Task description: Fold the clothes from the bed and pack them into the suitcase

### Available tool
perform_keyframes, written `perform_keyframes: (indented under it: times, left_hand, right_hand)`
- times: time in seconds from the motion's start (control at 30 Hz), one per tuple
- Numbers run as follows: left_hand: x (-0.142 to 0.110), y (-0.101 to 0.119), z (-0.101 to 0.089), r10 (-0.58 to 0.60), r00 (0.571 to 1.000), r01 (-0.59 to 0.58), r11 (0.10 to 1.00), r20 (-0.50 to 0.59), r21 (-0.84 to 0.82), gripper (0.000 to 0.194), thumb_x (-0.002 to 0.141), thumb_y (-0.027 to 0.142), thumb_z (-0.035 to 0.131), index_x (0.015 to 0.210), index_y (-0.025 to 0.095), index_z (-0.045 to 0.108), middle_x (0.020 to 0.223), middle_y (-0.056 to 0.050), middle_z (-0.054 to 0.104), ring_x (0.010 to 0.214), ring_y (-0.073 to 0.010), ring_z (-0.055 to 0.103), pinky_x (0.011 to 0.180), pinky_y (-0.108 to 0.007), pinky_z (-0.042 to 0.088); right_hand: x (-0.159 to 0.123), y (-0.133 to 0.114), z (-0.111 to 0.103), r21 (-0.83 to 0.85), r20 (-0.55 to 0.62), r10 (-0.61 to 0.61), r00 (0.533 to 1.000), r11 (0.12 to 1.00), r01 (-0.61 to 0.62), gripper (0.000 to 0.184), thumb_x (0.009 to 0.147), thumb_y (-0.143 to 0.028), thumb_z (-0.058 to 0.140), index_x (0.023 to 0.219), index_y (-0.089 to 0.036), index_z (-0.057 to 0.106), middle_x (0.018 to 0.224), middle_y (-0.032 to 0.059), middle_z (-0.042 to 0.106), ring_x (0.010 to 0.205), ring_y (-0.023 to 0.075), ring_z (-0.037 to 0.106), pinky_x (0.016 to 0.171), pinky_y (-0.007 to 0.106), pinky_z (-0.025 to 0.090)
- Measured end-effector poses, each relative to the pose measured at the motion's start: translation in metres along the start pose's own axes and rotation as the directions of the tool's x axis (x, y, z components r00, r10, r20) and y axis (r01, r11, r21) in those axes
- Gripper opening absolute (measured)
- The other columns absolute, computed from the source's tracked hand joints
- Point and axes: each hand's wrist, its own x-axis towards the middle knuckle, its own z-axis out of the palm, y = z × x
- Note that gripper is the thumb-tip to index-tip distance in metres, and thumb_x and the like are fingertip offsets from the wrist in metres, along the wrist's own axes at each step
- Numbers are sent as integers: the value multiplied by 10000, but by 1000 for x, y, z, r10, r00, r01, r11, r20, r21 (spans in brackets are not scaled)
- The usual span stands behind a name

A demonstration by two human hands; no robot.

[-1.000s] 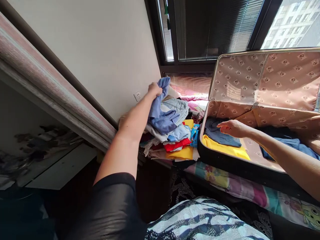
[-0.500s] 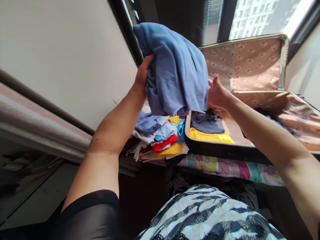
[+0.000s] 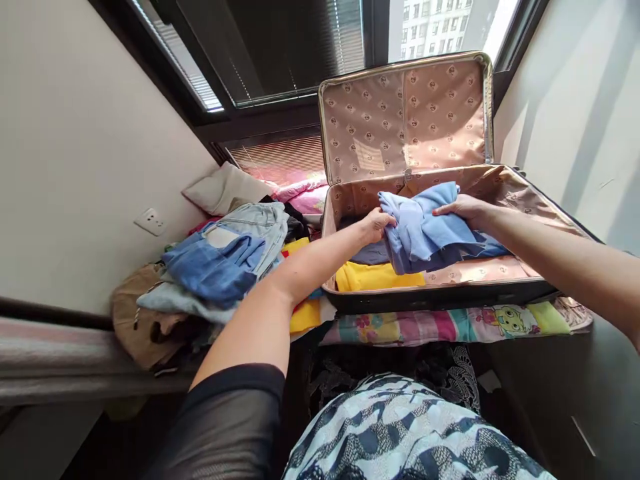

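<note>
A folded light-blue garment [image 3: 420,230] is held between both my hands, over the open suitcase [image 3: 480,291]. My left hand [image 3: 379,223] grips its left edge, fingers closed on the cloth. At its upper right, my right hand [image 3: 463,208] pinches the fabric with the thumb on top. Inside the suitcase, a folded yellow garment [image 3: 375,277] lies at the front left, with a dark grey-blue garment [image 3: 371,253] behind it, partly hidden by the held cloth. The suitcase's pink patterned lid [image 3: 380,123] stands raised at the back.
Left of the suitcase is a heap of clothes with blue jeans [image 3: 215,263] and a brown garment [image 3: 145,313]. A pale pillow [image 3: 227,190] rests behind it. A colourful printed cloth [image 3: 415,327] lies under the suitcase. Walls flank both sides; windows [image 3: 280,47] stand behind.
The blue garment has come down and right, from in front of the window to over the suitcase. My right hand, earlier open beside it, now grips it. The view has shifted right.
</note>
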Motion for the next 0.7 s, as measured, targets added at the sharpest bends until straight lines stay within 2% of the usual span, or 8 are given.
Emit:
perform_keyframes:
  times: [0.17, 0.23, 0.3, 0.37, 0.43, 0.53, 0.6, 0.7]
  left_hand:
    - [62, -25, 24, -16, 990, 40, 984, -138, 173, 757, 774, 7, 692, 1460, 287, 541, 1047, -12, 722, 918, -170, 726, 831, -292, 612]
    - [81, -35, 21, -62, 973, 130, 946, -224, 299, 827, 844, 94, 717, 1599, 274, 430, 1339, -114, 708, 1174, -241, 727, 939, -357, 618]
    - [95, -48, 14, -46, 966, 165, 868, -254, 469, 853, 917, 193, 727, 1683, 210, 353, 1599, -232, 560, 1437, -327, 612, 1114, -447, 565]
    - [106, -61, 8, 71, 980, 82, 710, -188, 699, 832, 990, 300, 702, 1728, 189, 334, 1767, -266, 368, 1618, -387, 429, 1268, -525, 448]
    - [116, -76, 6, 178, 984, -66, 492, -26, 868, 818, 1027, 423, 682, 1755, 255, 348, 1871, -202, 197, 1711, -435, 253, 1334, -622, 353]
    - [127, -101, 10, 219, 948, -293, 307, 232, 906, 833, 958, 548, 778, 1711, 371, 469, 1913, -88, 126, 1753, -496, 28, 1330, -770, 277]
    - [131, -118, 13, 204, 919, -385, 292, 336, 876, 804, 908, 537, 843, 1645, 347, 584, 1893, -101, 221, 1750, -516, -17, 1331, -791, 257]
    - [127, -137, 20, 155, 927, -374, 395, 340, 839, 751, 875, 481, 874, 1574, 284, 682, 1870, -137, 284, 1752, -513, -18, 1364, -761, 207]
  right_hand:
    - [72, 34, -27, -214, 42, -55, 998, 975, 63, 489, 867, -320, 911, 1293, -161, 730, 1221, 195, 812, 1087, 321, 808, 957, 495, 694]
    - [99, 43, -35, -472, -45, -62, 997, 881, 34, 685, 879, -439, 916, 1438, -137, 661, 1382, 249, 747, 1222, 359, 769, 1035, 522, 650]
    - [124, 53, -41, -662, -148, -93, 985, 749, -28, 886, 845, -443, 950, 1564, -99, 562, 1541, 319, 625, 1407, 423, 663, 1173, 558, 553]
    - [143, 65, -44, -750, -127, -147, 981, 661, 2, 997, 845, -386, 953, 1660, -86, 463, 1666, 351, 486, 1550, 466, 518, 1289, 575, 423]
    - [155, 79, -42, -801, -2, -190, 982, 588, 112, 1004, 874, -341, 927, 1713, -119, 422, 1741, 329, 399, 1607, 480, 430, 1330, 607, 344]
    - [158, 102, -30, -825, 141, -192, 971, 519, 223, 945, 851, -322, 935, 1688, -192, 517, 1803, 275, 335, 1626, 532, 363, 1314, 741, 271]
    - [154, 120, -20, -821, 183, -158, 970, 519, 239, 841, 817, -337, 950, 1592, -232, 641, 1812, 240, 350, 1620, 544, 367, 1300, 776, 251]
    - [147, 148, -15, -838, 246, -90, 965, 481, 258, 679, 771, -343, 941, 1413, -202, 766, 1744, 290, 449, 1566, 522, 474, 1271, 710, 354]
